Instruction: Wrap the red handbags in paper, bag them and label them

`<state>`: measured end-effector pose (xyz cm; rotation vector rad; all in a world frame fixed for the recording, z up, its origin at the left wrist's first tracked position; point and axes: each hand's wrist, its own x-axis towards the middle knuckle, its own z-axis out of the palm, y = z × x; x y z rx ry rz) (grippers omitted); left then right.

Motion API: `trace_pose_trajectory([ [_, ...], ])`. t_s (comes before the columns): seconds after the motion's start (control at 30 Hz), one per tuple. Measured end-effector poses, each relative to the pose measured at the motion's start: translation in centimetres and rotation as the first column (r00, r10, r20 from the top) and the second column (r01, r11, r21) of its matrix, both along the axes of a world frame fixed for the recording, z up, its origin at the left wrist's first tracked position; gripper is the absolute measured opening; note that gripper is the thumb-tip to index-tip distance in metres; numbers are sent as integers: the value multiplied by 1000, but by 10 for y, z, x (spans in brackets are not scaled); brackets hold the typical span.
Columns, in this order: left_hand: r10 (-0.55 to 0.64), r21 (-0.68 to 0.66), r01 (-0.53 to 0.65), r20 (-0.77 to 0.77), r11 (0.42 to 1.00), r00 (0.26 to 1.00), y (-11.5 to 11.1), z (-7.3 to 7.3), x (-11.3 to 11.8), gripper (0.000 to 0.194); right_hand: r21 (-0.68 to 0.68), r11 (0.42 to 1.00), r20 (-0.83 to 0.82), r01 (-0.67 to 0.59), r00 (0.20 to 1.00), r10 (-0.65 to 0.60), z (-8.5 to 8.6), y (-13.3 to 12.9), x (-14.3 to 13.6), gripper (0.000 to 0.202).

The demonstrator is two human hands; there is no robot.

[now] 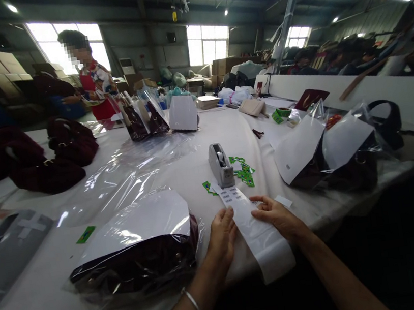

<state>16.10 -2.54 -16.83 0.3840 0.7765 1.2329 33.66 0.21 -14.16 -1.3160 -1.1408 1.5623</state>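
Note:
A long white label strip [259,237] with rows of small printed labels at its far end lies across the table's front edge, its near end hanging over. My left hand [221,232] has its fingers closed at the strip's left edge. At the right edge, my right hand [277,215] grips the strip with bent fingers, the index finger lifted a little. Just beyond the printed end stands a grey tape dispenser [221,166]. Small green tags [245,172] are scattered beside it. Left of my hands, a dark bag with white paper [139,221] lies in clear plastic.
More wrapped bags [302,147] stand at the right edge. Dark red bags [50,166] pile up at the left, near clear plastic sheeting [134,160]. A grey bag [16,248] lies at the near left. Across the table stands another person [95,83].

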Motion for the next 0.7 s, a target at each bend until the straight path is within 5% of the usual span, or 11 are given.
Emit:
trace_pose_trajectory([
  [0.2,6,-92,2,86,996,996,41,-9,18,31,-47,994,-16,-99,995,99,-14,-5,0,70],
  [0.3,46,-139,-38,51,990,998,52,-20,23,28,15,979,201,-205,959,198,-14,3,10,62],
  [0.43,66,-134,-62,27,989,997,52,-28,26,27,272,942,615,-196,788,-14,2,32,15,42],
  [0.5,71,-124,-68,18,990,997,48,-28,26,30,372,907,630,-199,771,-89,11,50,5,34],
  [0.7,47,-123,-45,16,991,999,37,-25,21,39,418,850,633,-320,774,-20,17,96,-47,34],
])
